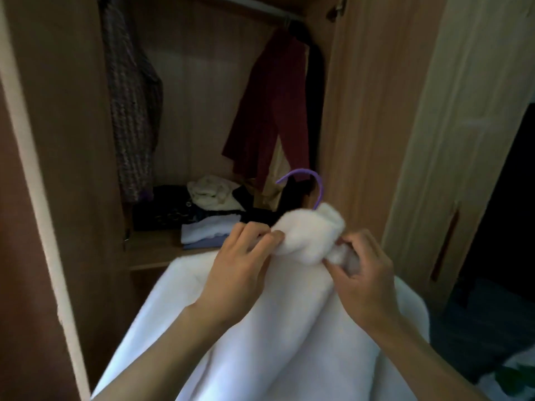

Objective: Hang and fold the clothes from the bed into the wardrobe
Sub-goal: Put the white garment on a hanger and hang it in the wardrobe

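Rail (254, 7) middle free between tweed coat (133, 105) and maroon garment (272, 111)

A plain white fleece (289, 328) is seen on a purple hanger (317, 183). In the wardrobe (359, 111), which is finished in light brown wood grain, a dark red shirt (272, 111) is hung beside a black jacket (316, 82), and a cardigan (133, 111) is flecked in purple and grey. On the shelf (156, 251), a cream bundle (214, 192), a black pile (165, 209) and pale blue folds (208, 231) are laid.

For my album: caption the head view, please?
Left hand and right hand pinch a white garment on a purple hanger.
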Demonstrator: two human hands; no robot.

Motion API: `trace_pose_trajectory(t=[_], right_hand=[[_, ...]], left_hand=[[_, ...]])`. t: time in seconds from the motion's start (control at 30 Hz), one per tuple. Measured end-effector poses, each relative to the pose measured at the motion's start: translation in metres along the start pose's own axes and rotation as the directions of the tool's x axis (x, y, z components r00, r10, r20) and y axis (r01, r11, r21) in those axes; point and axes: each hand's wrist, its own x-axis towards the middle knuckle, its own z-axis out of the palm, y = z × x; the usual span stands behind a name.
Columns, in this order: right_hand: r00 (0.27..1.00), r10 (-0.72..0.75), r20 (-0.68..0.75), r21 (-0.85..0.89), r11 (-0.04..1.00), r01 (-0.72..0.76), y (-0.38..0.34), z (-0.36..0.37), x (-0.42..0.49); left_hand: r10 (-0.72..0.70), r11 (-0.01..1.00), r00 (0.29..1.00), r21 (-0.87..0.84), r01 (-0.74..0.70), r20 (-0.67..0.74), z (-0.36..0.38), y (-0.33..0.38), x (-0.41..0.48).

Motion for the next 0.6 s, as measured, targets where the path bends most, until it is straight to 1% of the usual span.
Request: trace_pose_trajectory(t=[0.13, 0.3, 0.43, 0.6], right_hand=[[1.000, -0.024, -0.012, 0.073, 0.997, 0.025, 0.000, 0.039, 0.012], [0.999, -0.035, -0.021, 0.125, 0.991, 0.038, 0.019, 0.075, 0.026], [0.998, -0.039, -0.045, 0.158, 0.986, 0.046, 0.047, 0.098, 0.045], [0.996, -0.032, -0.083, 0.160, 0.986, 0.045, 0.091, 0.121, 0.084]], left_hand=[[-0.019, 0.999, 1.000, 0.038, 0.019, 0.003, -0.012, -0.030, -0.004], [-0.032, 0.997, 0.999, 0.065, 0.029, 0.038, -0.008, -0.062, 0.002], [-0.055, 0.992, 0.997, 0.120, 0.049, 0.049, 0.014, -0.084, 0.018], [-0.067, 0.973, 0.998, 0.223, 0.065, -0.001, 0.051, -0.113, 0.058]])
